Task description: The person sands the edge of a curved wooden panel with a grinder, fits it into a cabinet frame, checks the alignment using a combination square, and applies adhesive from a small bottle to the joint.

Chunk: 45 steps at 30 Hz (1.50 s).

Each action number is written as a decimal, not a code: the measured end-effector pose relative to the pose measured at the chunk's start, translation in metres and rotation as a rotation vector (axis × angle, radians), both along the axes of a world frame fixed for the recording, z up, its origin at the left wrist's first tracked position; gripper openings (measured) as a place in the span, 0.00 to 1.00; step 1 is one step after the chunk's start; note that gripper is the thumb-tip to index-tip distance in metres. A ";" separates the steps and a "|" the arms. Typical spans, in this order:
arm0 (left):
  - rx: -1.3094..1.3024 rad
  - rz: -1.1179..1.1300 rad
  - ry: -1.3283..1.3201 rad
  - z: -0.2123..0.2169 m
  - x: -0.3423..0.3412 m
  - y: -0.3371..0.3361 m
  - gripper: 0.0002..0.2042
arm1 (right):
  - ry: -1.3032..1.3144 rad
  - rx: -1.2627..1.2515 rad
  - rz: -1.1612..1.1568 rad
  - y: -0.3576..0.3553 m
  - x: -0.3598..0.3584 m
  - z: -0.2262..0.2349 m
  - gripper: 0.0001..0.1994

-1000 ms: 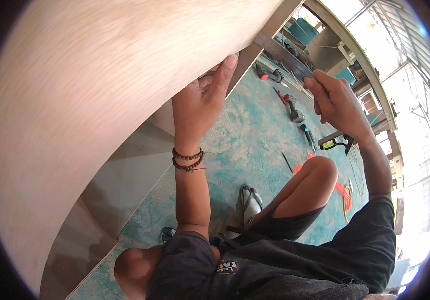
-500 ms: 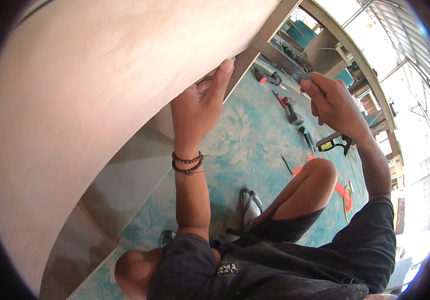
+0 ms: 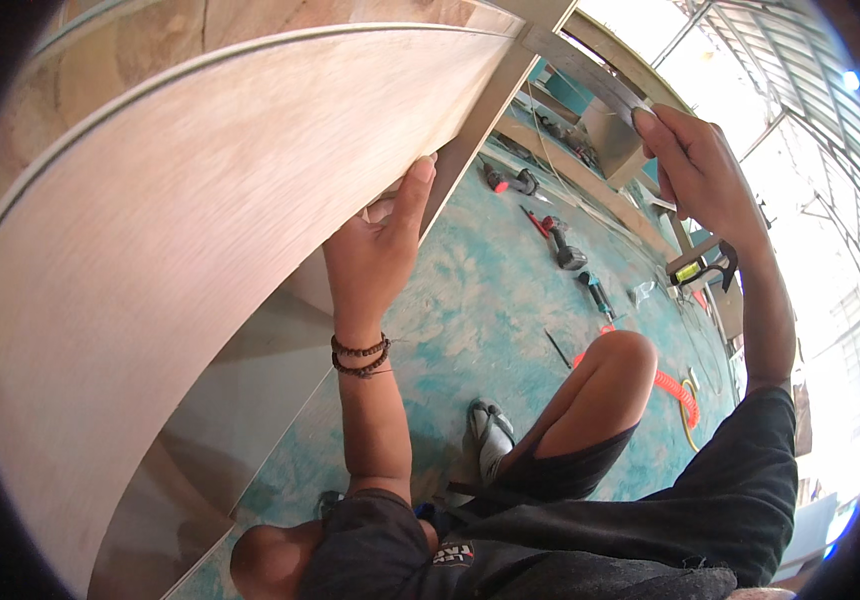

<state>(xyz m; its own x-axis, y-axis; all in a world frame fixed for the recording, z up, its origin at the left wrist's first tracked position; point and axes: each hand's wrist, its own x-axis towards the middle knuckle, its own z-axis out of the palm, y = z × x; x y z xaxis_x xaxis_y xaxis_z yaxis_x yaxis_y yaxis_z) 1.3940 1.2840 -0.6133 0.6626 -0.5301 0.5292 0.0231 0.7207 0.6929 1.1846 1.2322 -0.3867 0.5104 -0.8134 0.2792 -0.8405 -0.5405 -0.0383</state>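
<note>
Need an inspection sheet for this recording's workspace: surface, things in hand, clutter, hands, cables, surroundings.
Surface: teal, mottled floor, partly hidden by the panel.
Things in hand: large curved-looking wood panel, perhaps fisheye bend; metal strip.
Clutter: drill, red-and-black tool and teal-and-black tool on the floor.
Hands: left hand at the panel's edge, grip unclear; right hand pinches the strip.
Cables: orange coiled hose beside the right knee.
Surroundings: metal roof framework, upper right.
</note>
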 end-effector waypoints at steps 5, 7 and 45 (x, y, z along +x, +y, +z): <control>0.005 -0.006 0.025 0.001 -0.003 0.002 0.18 | 0.032 -0.006 -0.052 -0.002 0.005 0.003 0.27; 0.015 -0.007 0.025 0.001 -0.002 0.002 0.18 | 0.041 0.003 -0.068 0.000 0.007 0.005 0.28; 0.070 0.018 -0.011 0.006 -0.003 0.003 0.16 | 0.011 -0.017 -0.066 -0.002 0.004 0.005 0.28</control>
